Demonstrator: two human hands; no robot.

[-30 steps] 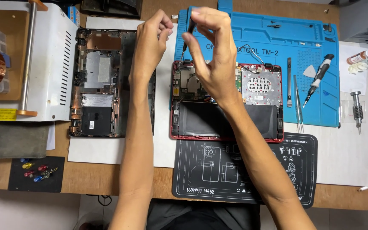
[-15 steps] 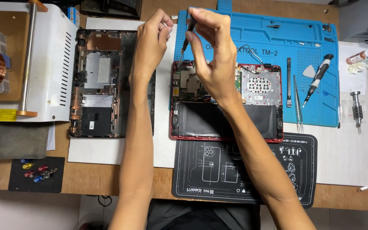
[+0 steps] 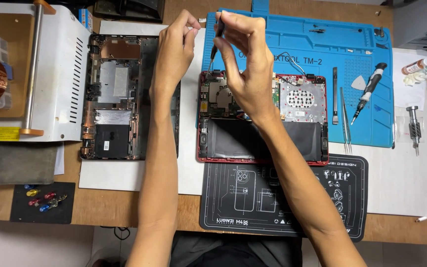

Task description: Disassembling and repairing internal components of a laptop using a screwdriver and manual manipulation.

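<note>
Screwdriver (image 3: pixel 215 40): I am holding it upright, tip down near the top left corner of the open red device (image 3: pixel 263 118).
Right hand (image 3: pixel 245 64): my fingers are pinching the dark handle.
Left hand (image 3: pixel 174 49): my thumb and forefinger are pressing together just left of the screwdriver, on nothing I can make out.
Beneath my fingers: blue mat (image 3: pixel 322 44).

- A thin dark screwdriver (image 3: pixel 215 42) is gripped by the right hand (image 3: pixel 245 64), tip lowered to the opened red laptop (image 3: pixel 263 118).
- The left hand (image 3: pixel 174 52) is raised beside it, fingertips pinched.
- A blue mat (image 3: pixel 322 44) is seen beneath.
</note>
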